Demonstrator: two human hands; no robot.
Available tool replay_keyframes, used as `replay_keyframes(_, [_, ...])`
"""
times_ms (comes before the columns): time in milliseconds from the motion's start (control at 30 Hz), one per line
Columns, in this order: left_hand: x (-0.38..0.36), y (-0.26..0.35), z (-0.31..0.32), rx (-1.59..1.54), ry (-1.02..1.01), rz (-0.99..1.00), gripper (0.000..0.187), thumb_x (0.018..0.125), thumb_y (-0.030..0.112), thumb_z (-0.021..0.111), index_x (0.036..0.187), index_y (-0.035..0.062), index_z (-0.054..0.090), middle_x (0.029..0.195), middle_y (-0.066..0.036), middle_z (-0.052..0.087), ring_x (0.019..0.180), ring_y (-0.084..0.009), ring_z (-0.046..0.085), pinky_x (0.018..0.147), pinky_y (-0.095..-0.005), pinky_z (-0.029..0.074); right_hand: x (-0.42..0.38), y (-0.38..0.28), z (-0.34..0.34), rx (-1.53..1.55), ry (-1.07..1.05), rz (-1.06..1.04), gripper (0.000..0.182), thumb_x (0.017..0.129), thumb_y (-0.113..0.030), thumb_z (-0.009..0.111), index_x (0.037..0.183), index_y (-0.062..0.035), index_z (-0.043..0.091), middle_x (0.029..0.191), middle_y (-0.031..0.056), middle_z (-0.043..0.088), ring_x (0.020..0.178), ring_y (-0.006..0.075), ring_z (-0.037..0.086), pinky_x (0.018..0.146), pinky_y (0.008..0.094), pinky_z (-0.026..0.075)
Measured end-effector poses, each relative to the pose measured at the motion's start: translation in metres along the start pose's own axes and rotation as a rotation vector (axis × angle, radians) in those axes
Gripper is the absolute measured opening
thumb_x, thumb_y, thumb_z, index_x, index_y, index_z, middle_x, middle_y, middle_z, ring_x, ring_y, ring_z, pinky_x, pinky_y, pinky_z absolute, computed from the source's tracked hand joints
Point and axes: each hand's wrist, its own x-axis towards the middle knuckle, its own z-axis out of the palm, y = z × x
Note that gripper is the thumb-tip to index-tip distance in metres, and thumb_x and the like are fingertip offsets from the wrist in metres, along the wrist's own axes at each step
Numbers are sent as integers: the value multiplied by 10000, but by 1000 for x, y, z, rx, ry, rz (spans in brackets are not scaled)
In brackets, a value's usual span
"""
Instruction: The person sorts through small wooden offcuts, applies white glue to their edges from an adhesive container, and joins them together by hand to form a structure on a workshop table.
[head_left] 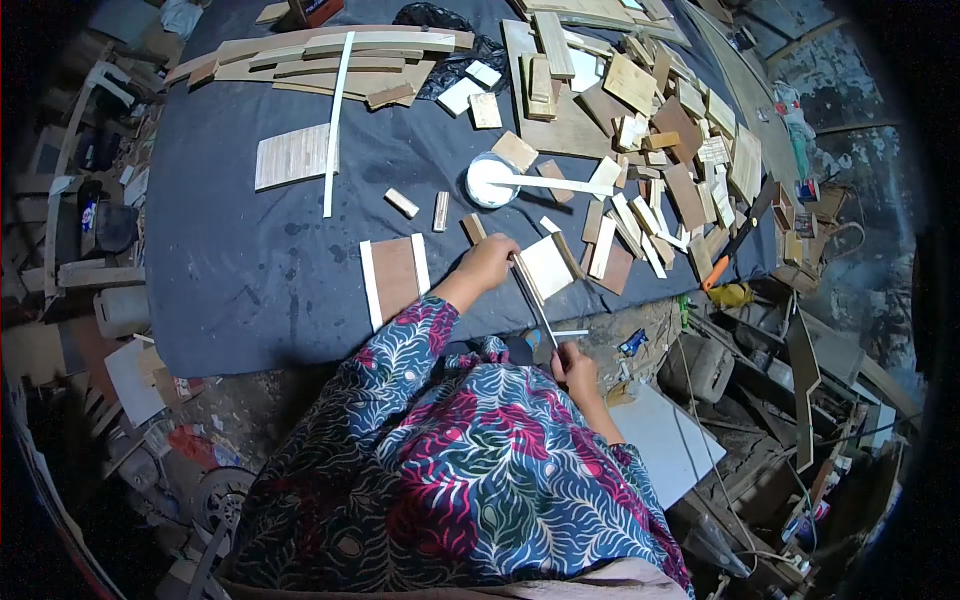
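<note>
My left hand (487, 262) is closed with its fingertips on the upper end of a thin wooden strip (533, 297), at the left side of a small pale board (546, 268). Lower down, near the table's front edge, my right hand (575, 368) pinches the strip's other end. Another wooden strip (569, 256) runs along the pale board's right side. Left of my left hand lies a brown panel (394, 272) with a white strip down each of two sides. A small wood block (472, 229) sits just beyond my left hand.
A tub of white paste (483, 187) stands ahead, a flat stick (560, 184) across it. Wood offcuts (680, 150) pile up at right, beside an orange-handled saw (716, 270). Long strips (330, 50) and a striped board (290, 158) lie on the dark cloth (240, 260).
</note>
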Motion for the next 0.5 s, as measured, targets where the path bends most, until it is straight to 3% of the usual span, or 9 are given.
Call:
replay_keyframes(200, [6, -3, 0, -38, -23, -21, 188, 693, 40, 617, 870, -18, 602, 829, -158, 601, 788, -298, 574, 704, -353, 453, -5, 9, 3, -111, -36, 45, 159, 754, -191, 595, 846, -68, 552, 640, 180, 585, 587, 363, 579, 524, 418, 456])
replay_keyframes(267, [8, -8, 1, -49, -31, 50, 191, 715, 58, 610, 903, 22, 614, 854, -150, 594, 816, -315, 571, 716, -373, 453, -6, 12, 4, -138, -41, 66, 167, 754, -196, 594, 862, -76, 549, 648, 183, 586, 598, 371, 578, 532, 429, 457])
replay_keyframes(500, [8, -9, -2, -33, -41, 146, 206, 677, 33, 624, 880, -1, 614, 822, -148, 588, 770, -294, 573, 698, -348, 452, -3, 5, -1, -174, -8, 5, 188, 748, -210, 589, 889, -99, 532, 672, 183, 592, 614, 379, 576, 549, 450, 464])
